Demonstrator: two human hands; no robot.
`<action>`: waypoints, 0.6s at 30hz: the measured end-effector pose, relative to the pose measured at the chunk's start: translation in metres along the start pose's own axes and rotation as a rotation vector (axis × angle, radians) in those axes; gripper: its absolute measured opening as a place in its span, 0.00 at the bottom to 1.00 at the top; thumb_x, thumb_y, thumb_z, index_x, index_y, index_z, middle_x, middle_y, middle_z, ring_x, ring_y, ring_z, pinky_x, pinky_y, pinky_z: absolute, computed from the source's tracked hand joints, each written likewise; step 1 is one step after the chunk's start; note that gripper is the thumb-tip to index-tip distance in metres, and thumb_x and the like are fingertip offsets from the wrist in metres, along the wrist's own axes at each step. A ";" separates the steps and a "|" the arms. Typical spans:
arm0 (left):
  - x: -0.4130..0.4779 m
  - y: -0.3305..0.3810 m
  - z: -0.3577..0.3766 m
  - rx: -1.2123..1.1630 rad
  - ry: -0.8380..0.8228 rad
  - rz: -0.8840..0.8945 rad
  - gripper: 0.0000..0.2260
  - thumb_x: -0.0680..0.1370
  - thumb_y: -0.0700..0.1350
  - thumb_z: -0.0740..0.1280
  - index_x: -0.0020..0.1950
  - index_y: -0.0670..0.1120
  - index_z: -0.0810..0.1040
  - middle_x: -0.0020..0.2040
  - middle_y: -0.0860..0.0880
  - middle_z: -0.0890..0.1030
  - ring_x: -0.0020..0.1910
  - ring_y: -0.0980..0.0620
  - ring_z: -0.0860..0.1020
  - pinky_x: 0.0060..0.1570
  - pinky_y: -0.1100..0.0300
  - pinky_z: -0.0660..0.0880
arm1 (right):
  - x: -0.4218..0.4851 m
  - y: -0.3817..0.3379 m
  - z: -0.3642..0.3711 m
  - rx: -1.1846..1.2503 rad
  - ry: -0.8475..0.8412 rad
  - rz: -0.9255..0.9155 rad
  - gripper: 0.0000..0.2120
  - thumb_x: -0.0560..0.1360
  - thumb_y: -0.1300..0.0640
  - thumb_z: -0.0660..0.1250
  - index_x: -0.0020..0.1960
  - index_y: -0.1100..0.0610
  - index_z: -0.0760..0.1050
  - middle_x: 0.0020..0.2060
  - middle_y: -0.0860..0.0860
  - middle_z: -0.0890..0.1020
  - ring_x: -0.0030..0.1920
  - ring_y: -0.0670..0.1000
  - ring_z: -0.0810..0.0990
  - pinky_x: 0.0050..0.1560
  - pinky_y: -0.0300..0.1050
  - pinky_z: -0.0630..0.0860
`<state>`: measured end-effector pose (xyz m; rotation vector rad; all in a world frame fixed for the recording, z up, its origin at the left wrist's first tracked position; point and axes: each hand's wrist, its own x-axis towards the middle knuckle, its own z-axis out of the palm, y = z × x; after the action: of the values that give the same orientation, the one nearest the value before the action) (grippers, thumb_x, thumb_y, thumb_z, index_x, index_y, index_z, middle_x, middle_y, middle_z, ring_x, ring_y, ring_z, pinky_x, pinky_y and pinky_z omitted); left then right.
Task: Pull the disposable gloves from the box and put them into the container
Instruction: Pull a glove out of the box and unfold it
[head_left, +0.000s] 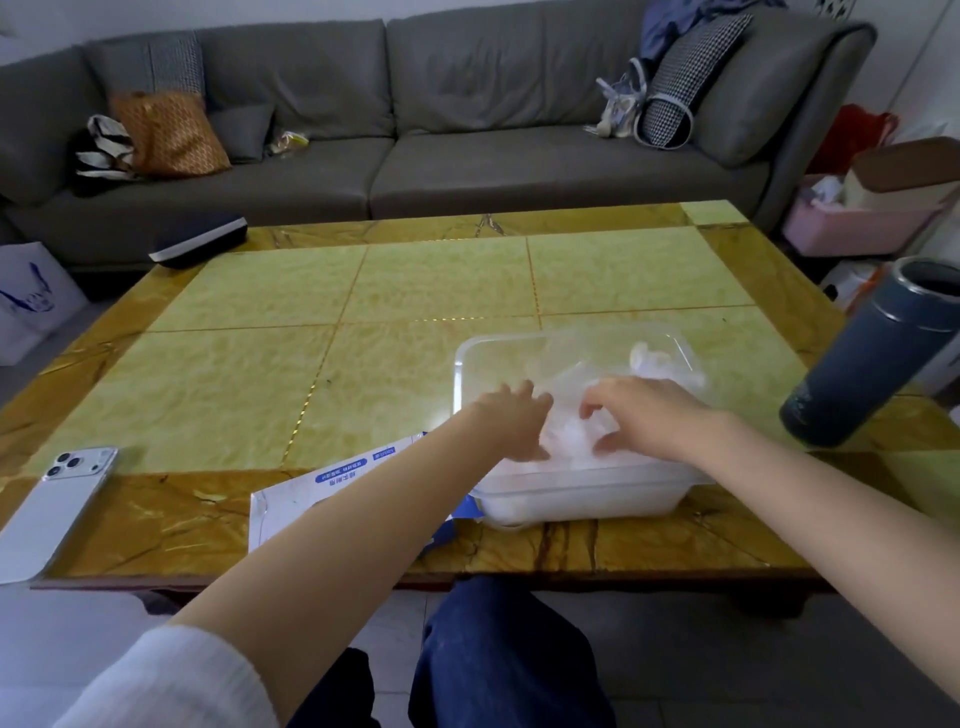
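Inside the container (460, 374) on the tabletop (311, 364), the right hand's (649, 415) fingers (589, 406) curl around crumpled gloves (571, 434). The left hand's (511, 418) fingers (540, 402) touch them, grip unclear.

Home living room: grey sofa (415, 104), tiled coffee table (363, 291).

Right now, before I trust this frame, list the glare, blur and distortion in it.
Head view: fisheye bows the table edge and makes the dark flask lean; a soft glare patch lies on the table beside the left hand; its fingertips and those of the right hand are slightly motion-blurred; the gloves in the clear container wash out to white haze.
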<state>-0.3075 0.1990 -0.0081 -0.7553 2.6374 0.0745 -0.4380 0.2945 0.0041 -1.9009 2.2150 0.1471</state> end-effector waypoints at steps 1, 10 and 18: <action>0.003 -0.001 0.005 0.038 -0.052 -0.012 0.29 0.78 0.52 0.65 0.74 0.44 0.59 0.70 0.43 0.63 0.66 0.40 0.67 0.60 0.50 0.69 | 0.005 0.004 0.006 -0.032 -0.062 0.008 0.21 0.73 0.49 0.69 0.65 0.50 0.70 0.62 0.48 0.74 0.61 0.51 0.73 0.55 0.46 0.70; 0.017 -0.005 0.021 0.182 -0.158 -0.068 0.30 0.77 0.42 0.65 0.75 0.45 0.54 0.70 0.43 0.64 0.65 0.42 0.70 0.56 0.54 0.69 | 0.033 0.026 0.027 -0.146 -0.281 0.001 0.32 0.74 0.62 0.66 0.73 0.48 0.59 0.69 0.51 0.65 0.68 0.54 0.67 0.62 0.48 0.70; 0.014 -0.006 0.012 0.318 -0.153 -0.021 0.32 0.77 0.53 0.67 0.75 0.46 0.56 0.69 0.44 0.67 0.66 0.44 0.69 0.62 0.55 0.66 | 0.026 0.019 0.002 -0.017 -0.296 0.051 0.31 0.72 0.56 0.72 0.72 0.53 0.63 0.69 0.50 0.67 0.65 0.53 0.71 0.57 0.43 0.70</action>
<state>-0.3107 0.1884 -0.0239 -0.6404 2.4149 -0.2752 -0.4596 0.2733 -0.0053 -1.7042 2.0675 0.4274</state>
